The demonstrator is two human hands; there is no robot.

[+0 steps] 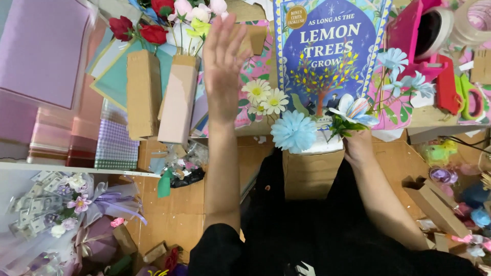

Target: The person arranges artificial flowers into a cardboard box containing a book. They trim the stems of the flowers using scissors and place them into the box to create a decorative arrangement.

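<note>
Your left hand is spread open, holding nothing, raised over the worktable's crowded edge between the cardboard vases and the white daisies. Your right hand is closed around the stems of a pale blue flower bunch, just below the blue book, with bare cardboard beneath.

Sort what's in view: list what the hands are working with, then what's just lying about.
In hand:
right hand gripping pale blue artificial flowers
left hand raised open near the cardboard flower boxes

Lying about:
blue illustrated book
green-handled scissors
tape rolls
wrapped bouquet
</note>
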